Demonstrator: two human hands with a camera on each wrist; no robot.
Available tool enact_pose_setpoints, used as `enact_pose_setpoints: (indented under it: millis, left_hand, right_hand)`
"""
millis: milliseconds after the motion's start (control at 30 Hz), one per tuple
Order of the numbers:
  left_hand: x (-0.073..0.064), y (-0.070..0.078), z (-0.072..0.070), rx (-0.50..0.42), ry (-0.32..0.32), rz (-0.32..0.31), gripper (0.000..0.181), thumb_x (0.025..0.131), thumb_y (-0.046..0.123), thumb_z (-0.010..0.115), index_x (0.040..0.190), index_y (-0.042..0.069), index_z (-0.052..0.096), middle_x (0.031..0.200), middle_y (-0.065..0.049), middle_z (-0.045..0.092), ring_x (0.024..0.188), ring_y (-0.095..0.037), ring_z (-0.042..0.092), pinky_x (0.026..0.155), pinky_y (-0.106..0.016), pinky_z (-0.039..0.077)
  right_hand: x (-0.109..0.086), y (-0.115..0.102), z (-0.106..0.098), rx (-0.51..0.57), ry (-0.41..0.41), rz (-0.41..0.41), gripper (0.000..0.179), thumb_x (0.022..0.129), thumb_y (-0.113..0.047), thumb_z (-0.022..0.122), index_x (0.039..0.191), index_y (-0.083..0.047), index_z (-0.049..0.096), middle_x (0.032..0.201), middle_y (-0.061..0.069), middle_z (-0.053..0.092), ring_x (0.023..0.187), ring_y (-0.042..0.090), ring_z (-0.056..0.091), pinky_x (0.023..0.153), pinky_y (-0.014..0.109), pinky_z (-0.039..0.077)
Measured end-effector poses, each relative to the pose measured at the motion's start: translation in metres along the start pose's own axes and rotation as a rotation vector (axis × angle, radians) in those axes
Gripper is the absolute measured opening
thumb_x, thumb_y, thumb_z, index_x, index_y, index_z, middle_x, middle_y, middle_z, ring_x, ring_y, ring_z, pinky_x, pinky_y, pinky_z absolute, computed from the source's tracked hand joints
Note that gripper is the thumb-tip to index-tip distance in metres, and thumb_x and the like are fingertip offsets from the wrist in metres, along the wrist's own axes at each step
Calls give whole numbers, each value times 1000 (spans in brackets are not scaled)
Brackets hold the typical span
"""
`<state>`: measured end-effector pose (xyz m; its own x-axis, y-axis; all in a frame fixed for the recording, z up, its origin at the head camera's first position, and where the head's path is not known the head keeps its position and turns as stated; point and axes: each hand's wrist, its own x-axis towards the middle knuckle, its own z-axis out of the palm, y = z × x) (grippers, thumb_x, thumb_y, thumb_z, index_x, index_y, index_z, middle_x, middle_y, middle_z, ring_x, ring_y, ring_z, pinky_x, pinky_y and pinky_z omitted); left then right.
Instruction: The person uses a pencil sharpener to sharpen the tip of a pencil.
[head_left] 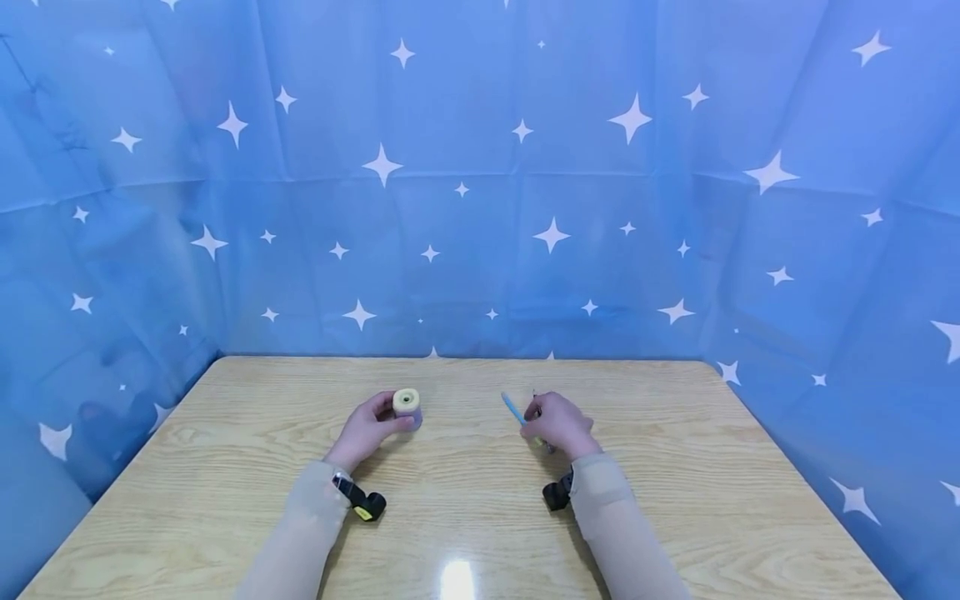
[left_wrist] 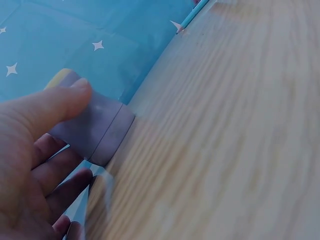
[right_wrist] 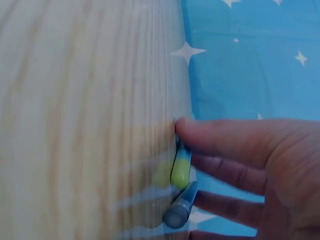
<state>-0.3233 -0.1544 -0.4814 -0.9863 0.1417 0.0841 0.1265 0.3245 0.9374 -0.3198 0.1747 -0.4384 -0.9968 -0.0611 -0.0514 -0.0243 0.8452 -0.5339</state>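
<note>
Beyond the blue pen hangs starry cloth.

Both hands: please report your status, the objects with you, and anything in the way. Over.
Left hand grips lavender container, upright. Right hand pinches blue pen. Grey pen-like object close beside it, possibly in the way.

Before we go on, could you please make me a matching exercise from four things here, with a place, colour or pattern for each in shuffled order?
Things:
1. Curtain
2. Pencil
3. Table
4. Container

Descriptions:
A. Pale, with a wood grain
B. In the left hand
C. Patterned with white stars
D. Blue, at the right hand

Pairs: 1-C, 2-D, 3-A, 4-B
</note>
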Motion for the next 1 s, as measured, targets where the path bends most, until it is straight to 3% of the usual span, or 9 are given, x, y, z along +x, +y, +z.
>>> enact_pose_setpoints:
  millis: [100,200,267,333,433,500,600,800,1000]
  left_hand:
    - [-1,1,0,4,14,-17,57,82,21,78,132,5,56,124,-12,61,116,-29,56,103,-47,39]
    - [-1,1,1,13,11,-10,58,82,22,79,133,5,56,124,-12,61,116,-29,56,103,-47,39]
    - [-1,1,1,9,8,-11,59,82,23,79,133,6,55,124,-11,61,116,-28,55,103,-46,39]
    - [0,1,1,16,14,-9,59,82,24,79,133,7,55,124,-10,61,116,-28,55,103,-46,39]
    - [-1,2,2,17,23,-18,57,82,24,79,133,7,56,124,-10,62,115,-28,56,102,-47,39]
    - [-1,3,3,15,18,-20,57,82,23,79,132,8,57,124,-10,62,115,-27,56,102,-47,40]
    - [-2,3,5,7,5,-24,56,83,24,78,132,9,57,123,-9,62,115,-27,56,101,-46,40]
    - [-2,2,5,13,14,-22,56,82,25,79,131,9,58,122,-8,63,113,-26,57,100,-47,41]
    - [-1,1,2,28,7,-13,58,82,27,79,132,9,57,123,-8,62,114,-26,57,100,-47,41]
  right_hand:
    - [1,-4,1,23,-8,24,11,77,-16,79,73,-14,70,71,0,64,55,21,56,86,69,35]
    - [3,-7,1,10,-6,36,12,76,-13,79,69,-12,70,69,0,63,56,22,56,84,68,38]
    - [4,-8,0,-10,11,19,8,75,-14,80,78,-12,72,82,2,66,67,25,59,81,65,40]
    - [6,-7,1,-37,21,-29,17,76,-16,80,92,-13,75,103,8,67,87,31,62,82,65,39]
    - [8,-5,2,-74,30,-120,33,77,-23,81,109,-18,74,129,15,57,116,40,50,87,70,35]
    - [9,-2,2,-78,31,-165,35,78,-26,81,111,-18,74,132,15,54,121,43,44,89,72,31]
    - [14,3,1,-2,12,-183,37,79,-25,80,114,-13,73,123,12,58,114,39,49,91,68,34]
    - [29,16,-1,334,-63,-154,35,88,-19,71,118,-3,69,114,10,66,102,26,61,86,45,50]
    - [34,19,4,322,-88,-128,21,84,-22,75,100,-8,75,103,4,68,92,20,62,83,42,51]
